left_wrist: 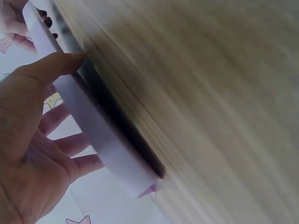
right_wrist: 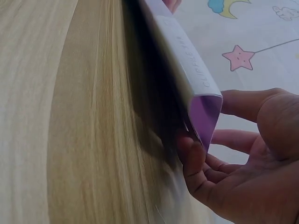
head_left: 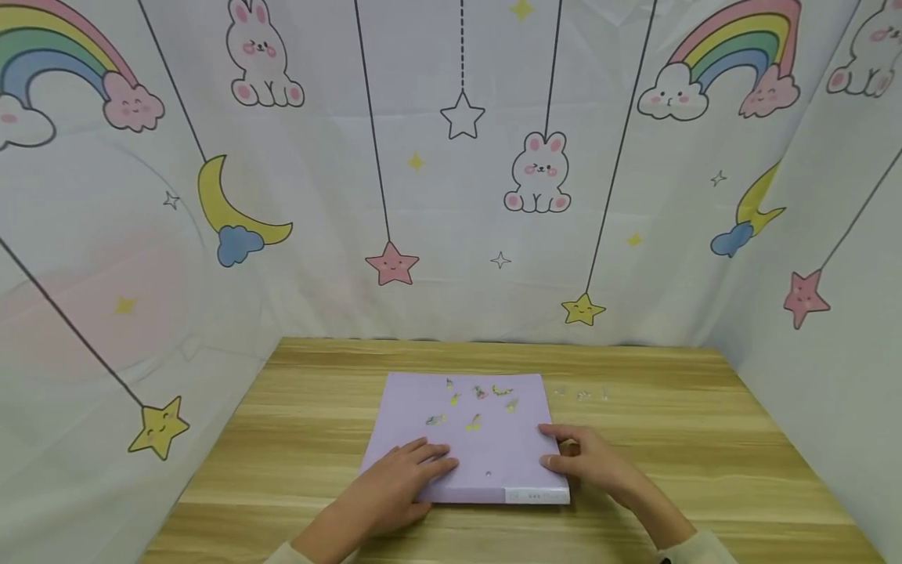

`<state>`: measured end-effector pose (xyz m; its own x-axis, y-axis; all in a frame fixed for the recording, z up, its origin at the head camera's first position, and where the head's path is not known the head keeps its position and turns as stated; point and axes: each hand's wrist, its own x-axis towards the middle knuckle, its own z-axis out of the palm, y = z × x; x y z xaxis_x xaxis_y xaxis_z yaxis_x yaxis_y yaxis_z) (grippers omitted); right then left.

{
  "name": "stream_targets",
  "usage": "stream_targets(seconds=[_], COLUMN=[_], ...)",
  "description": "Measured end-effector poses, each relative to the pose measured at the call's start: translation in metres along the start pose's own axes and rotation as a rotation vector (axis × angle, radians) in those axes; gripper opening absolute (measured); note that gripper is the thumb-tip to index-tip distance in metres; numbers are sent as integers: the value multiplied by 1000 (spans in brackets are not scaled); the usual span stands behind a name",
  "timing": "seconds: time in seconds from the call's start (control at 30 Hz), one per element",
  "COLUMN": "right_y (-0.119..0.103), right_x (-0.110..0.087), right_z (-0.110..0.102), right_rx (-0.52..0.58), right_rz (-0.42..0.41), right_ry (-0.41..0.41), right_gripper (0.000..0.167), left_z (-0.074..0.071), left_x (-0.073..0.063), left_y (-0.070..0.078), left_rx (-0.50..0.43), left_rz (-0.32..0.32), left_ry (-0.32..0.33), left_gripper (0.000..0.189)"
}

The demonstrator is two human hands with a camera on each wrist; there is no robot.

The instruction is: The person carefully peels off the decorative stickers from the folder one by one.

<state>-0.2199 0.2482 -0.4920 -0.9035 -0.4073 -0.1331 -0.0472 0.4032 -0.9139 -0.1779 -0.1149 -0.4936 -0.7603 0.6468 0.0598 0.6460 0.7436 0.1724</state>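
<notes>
A lilac file folder (head_left: 503,448) lies with its spine toward me, and small yellow and green pieces (head_left: 474,423) are scattered on its cover. My left hand (head_left: 395,484) holds it at the near left, fingers spread over the cover and thumb against the spine (left_wrist: 100,126). At the right edge, my right hand (head_left: 592,460) grips the folder, a finger and thumb on top and other fingers curled at the lower edge. A white printed label (right_wrist: 189,60) covers the spine's right end. Dark shadow fills the space beneath the spine in both wrist views.
Several small clear pieces (head_left: 582,395) lie on the wooden table (head_left: 662,423) beyond the folder's right side. White fabric (head_left: 451,305) printed with stars, rabbits and rainbows hangs behind the table and along both sides.
</notes>
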Motion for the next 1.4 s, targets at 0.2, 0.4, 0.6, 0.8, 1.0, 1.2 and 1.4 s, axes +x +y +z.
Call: stream_targets(seconds=[0.2,0.4,0.6,0.8,1.0,1.2,1.4], right_y=[1,1,-2,-11,-14,-9,-5], right_x=[2,7,12,29,47,51,49], right_z=[3,8,3,-8,-11,-9,-1], right_rx=[-200,-404,-486,-593,-741,-696,-729], right_rz=[-50,-132,-185,-311,-294,-193,-213], right_ry=[-18,-11,-46,48,28,-47,-45], right_gripper=[73,75,66,52,77,90,89], left_z=[-4,-4,-6,-10,-7,-6,-8], left_x=[-1,1,1,-2,1,7,8], left_y=[5,13,32,50,66,69,55], left_rx=[-59,-66,-63,27,154,147,177], left_rz=[-38,-87,-228,-446,-587,-610,-594], left_ry=[-16,43,184,220,106,71,97], left_gripper=[58,49,40,54,74,87,98])
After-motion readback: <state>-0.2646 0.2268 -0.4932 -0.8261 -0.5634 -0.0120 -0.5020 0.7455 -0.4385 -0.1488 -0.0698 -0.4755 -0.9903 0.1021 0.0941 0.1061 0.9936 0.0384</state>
